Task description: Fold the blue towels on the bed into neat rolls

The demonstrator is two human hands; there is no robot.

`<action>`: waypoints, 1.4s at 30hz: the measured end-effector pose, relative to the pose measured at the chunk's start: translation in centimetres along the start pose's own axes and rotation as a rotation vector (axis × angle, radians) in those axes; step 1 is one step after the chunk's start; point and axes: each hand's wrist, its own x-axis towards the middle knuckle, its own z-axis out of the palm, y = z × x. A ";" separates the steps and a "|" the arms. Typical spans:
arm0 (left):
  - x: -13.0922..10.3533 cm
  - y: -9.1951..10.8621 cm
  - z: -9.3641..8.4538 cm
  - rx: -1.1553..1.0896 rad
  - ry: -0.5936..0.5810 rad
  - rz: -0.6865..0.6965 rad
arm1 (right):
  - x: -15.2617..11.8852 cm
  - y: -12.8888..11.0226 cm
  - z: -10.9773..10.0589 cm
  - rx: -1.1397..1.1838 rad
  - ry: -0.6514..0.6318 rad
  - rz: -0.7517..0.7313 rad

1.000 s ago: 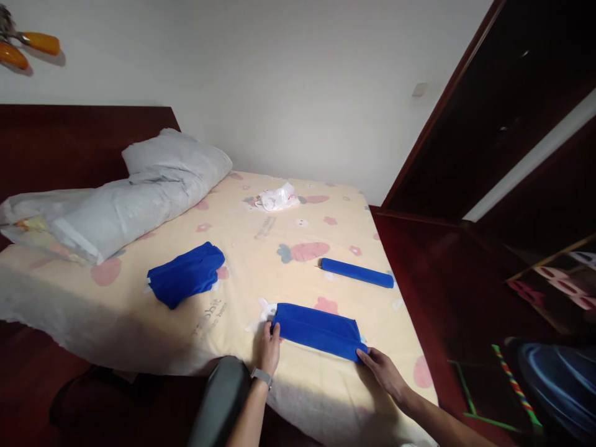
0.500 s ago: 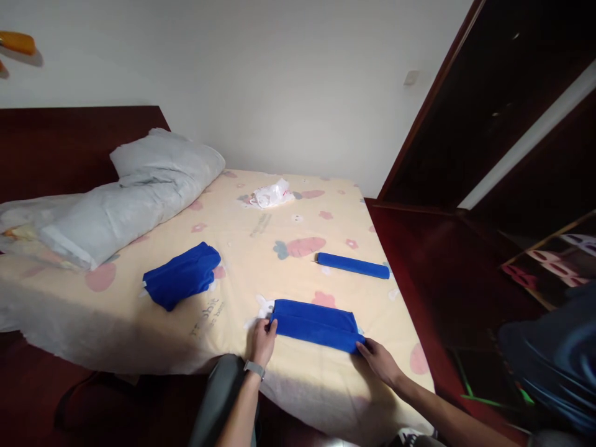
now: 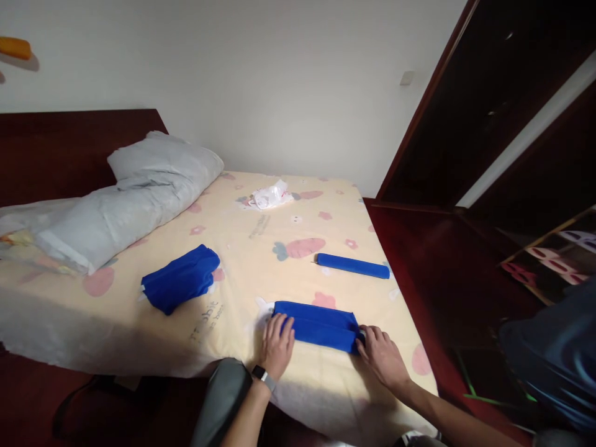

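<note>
A folded blue cloth [image 3: 316,324] lies flat as a long strip near the front edge of the bed, with a fold line running along it. My left hand [image 3: 278,347], wearing a watch, rests on its left end, fingers stretched out over the fabric. At the right end, my right hand [image 3: 382,357] has its thumb and curled fingers around the near corner. Behind this strip lies a narrow, tightly rolled blue cloth [image 3: 352,266]. A loosely folded blue cloth [image 3: 180,278] with a small white tag sits to the left.
The bed [image 3: 251,267] has a cream sheet with carrot and rabbit prints. A grey quilt [image 3: 135,202] is bunched at the left by the headboard [image 3: 69,149]. Toward the wall lies a white plastic bag [image 3: 271,195]. Slippers [image 3: 554,264] are on a rack at right.
My left hand has shifted from pinching the cloth's near left corner to lying over its left end. My right hand has moved slightly up along the right end.
</note>
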 end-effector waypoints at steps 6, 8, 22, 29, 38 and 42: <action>0.1 3.0 1.7 0.068 -0.152 0.305 | -0.3 -4.4 1.2 -0.049 -0.067 -0.434; 0.3 2.5 2.1 0.085 -0.171 0.292 | -0.4 -5.0 2.4 -0.054 -0.087 -0.448; 4.0 -5.0 -0.6 -0.148 -0.327 0.160 | 0.4 2.7 3.2 -0.047 -0.063 -0.393; 5.7 -7.7 -2.0 -0.545 -0.350 -0.039 | 2.0 1.6 0.7 0.117 -0.156 -0.233; 8.7 -6.8 -0.1 -0.467 -0.190 -0.304 | 5.8 3.3 1.7 0.613 -0.221 0.316; 10.1 -6.5 -0.5 -0.312 -0.190 -0.420 | 6.8 3.0 2.6 0.547 -0.192 0.405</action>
